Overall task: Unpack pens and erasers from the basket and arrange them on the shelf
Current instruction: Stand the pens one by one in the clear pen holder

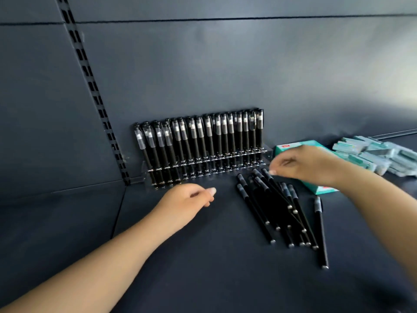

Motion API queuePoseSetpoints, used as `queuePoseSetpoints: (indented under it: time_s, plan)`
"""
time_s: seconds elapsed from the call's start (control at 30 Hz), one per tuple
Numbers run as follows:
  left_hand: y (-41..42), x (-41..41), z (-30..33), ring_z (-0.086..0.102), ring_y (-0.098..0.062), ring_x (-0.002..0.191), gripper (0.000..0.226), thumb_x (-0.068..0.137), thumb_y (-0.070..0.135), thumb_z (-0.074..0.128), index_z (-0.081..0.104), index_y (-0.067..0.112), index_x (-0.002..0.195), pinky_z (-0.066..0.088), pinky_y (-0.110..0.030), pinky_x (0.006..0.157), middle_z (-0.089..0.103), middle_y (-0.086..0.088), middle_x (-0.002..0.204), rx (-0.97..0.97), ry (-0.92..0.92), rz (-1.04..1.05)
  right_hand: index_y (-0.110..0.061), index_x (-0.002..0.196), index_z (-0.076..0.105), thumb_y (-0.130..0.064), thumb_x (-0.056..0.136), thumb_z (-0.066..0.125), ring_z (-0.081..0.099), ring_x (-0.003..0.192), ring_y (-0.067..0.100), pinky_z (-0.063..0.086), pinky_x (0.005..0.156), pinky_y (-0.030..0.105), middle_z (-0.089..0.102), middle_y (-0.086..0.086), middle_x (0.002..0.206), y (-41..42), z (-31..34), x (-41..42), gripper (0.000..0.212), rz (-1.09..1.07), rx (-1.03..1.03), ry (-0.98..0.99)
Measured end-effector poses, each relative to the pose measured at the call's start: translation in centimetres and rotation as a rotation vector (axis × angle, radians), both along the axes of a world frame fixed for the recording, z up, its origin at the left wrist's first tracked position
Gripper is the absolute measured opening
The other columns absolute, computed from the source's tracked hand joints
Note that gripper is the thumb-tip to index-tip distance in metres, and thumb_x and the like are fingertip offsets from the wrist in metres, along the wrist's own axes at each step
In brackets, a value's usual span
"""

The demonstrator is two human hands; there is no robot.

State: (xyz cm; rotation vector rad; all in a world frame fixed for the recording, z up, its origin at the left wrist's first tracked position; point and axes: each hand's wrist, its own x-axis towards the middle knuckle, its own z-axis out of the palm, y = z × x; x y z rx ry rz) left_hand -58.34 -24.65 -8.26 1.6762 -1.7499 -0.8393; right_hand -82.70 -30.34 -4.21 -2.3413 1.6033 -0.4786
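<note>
A person reaches both bare arms over a dark shelf [203,279] with a dark back panel behind it. Against that panel stands a clear rack [203,170] filled with black capped pens [203,141], upright in a long row that leans slightly left. In front of the rack and to its right, a loose pile of pens [279,208] lies flat on the shelf, caps pointing toward the rack, tips toward the person; one pen [320,231] lies just apart on the right side of the pile. The left hand [187,199] hovers low over the shelf just in front of the rack, fingers loosely curled, thumb stretched forward, holding nothing. The right hand [309,164] hangs above the far end of the pile, fingers bent downward, fingertips right at the caps of the topmost pens; whether they have hold of a pen cannot be told. Behind and under that hand sits a teal box [291,147], partly hidden. Farther right lies a heap of pale teal packets [379,154], likely erasers, blurred. A slotted upright [94,93] runs down the back panel on the left.
</note>
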Motion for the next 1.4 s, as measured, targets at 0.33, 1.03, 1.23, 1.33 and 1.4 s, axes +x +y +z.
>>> queuePoseSetpoints:
  time_s: [0.33,1.03,1.23,1.33,1.4]
  plan:
    - [-2.6,-8.0,-0.7,0.017,-0.025,0.136,0.09,0.073,0.081,0.032,0.036,0.016,0.135,0.022,-0.04,0.106,0.026,-0.003,0.145,0.264,-0.578,0.039,-0.01,0.124,0.056,-0.024,0.084,0.062,0.042,0.127,0.017,0.017,0.096,0.005,0.051,0.006,0.132,1.2,-6.6,-2.6,0.043,0.058,-0.114,-0.138]
    - [-4.2,-8.8,2.0,0.045,-0.028,0.123,0.063,0.09,0.044,0.051,0.038,0.002,0.136,0.038,-0.03,0.093,0.041,-0.012,0.141,0.375,-0.64,-0.076,-0.024,0.132,0.047,-0.028,0.092,0.05,0.028,0.135,0.009,0.012,0.095,0.004,0.038,-0.001,0.144,1.2,-7.0,-2.5,0.041,0.131,0.048,-0.128]
    - [-3.7,-6.1,1.6,0.055,-0.018,0.074,0.038,0.09,0.036,0.055,0.053,0.0,0.102,0.035,-0.022,0.052,0.055,-0.008,0.084,0.337,-0.384,0.0,-0.024,0.132,0.048,-0.029,0.091,0.051,0.029,0.134,0.011,0.015,0.1,0.01,0.039,0.001,0.143,1.6,-6.9,-2.1,0.041,0.118,0.038,-0.112]
    - [-2.9,-5.0,1.4,0.054,-0.013,0.061,0.019,0.093,0.027,0.052,0.053,0.009,0.086,0.049,-0.021,0.056,0.056,-0.003,0.071,0.321,0.074,0.026,-0.018,0.125,0.056,-0.028,0.09,0.053,0.037,0.13,0.014,0.02,0.1,0.011,0.044,0.004,0.139,1.9,-6.1,-1.2,0.037,0.109,-0.061,-0.105]
    - [-1.8,-4.6,1.9,0.063,-0.012,0.06,0.015,0.094,0.021,0.049,0.056,0.007,0.092,0.056,-0.022,0.057,0.065,-0.004,0.07,0.294,0.479,0.021,-0.015,0.111,0.065,-0.026,0.089,0.054,0.05,0.116,0.013,0.029,0.091,0.009,0.058,0.003,0.123,2.4,-4.7,0.1,0.027,0.107,-0.1,-0.237]
